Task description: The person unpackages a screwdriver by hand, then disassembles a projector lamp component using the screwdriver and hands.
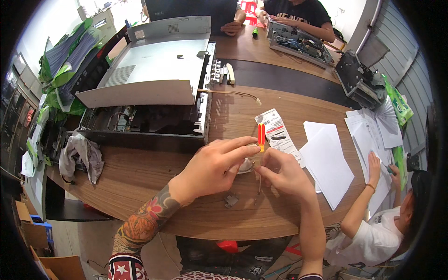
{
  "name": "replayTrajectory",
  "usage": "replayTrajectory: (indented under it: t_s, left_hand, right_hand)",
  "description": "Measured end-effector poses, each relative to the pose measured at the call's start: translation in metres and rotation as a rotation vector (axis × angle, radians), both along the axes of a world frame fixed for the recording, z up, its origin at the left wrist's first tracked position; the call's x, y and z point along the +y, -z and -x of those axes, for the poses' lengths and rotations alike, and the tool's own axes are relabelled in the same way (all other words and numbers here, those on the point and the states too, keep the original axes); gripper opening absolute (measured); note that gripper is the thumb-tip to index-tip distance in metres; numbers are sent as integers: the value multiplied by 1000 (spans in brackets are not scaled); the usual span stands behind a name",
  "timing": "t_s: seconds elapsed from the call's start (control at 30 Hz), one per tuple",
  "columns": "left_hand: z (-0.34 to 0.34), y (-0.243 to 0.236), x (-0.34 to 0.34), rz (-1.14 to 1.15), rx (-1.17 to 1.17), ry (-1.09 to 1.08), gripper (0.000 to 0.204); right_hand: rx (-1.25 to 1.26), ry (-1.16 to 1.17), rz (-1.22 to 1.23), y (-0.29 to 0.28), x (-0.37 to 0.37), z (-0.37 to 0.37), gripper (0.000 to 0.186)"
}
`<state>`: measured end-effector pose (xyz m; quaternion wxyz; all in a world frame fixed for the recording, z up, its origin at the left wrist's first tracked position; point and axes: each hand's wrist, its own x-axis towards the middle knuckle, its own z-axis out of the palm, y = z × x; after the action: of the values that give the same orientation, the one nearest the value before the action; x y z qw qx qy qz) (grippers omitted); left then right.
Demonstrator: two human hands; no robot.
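Note:
A screwdriver (261, 134) with a red and yellow handle stands nearly upright in front of me, handle up and thin shaft down. My left hand (210, 165) has its fingertips closed at the lower end of the handle. The thumb and forefinger of my right hand (285, 176) pinch around the shaft, which shows again below them. Partly hidden behind my left fingers is a small whitish object (247, 164) whose kind I cannot make out. A small grey metal piece (231, 200) lies on the wooden table (186, 217) just below my hands.
An opened computer case (140, 138) with its metal cover tilted up (154, 60) fills the left. A printed card (275, 126) and white papers (329, 158) lie right. Co-workers sit at the right and far side, one handling another chassis (298, 44). A grey cloth (83, 154) hangs left.

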<state>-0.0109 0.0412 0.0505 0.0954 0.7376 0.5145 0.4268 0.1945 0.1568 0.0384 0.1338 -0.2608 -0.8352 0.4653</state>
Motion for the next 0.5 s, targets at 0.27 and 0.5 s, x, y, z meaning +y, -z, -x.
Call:
replayTrajectory:
  t_s: [0.27, 0.5]
  left_hand:
    - [-5, -4, -2, -110, 173, -68, 48]
    - [-4, 0, -2, -96, 159, -76, 48]
  right_hand:
    - [-21, 32, 153, -10, -2, 1, 20]
    - [121, 68, 358, -16, -4, -2, 23]
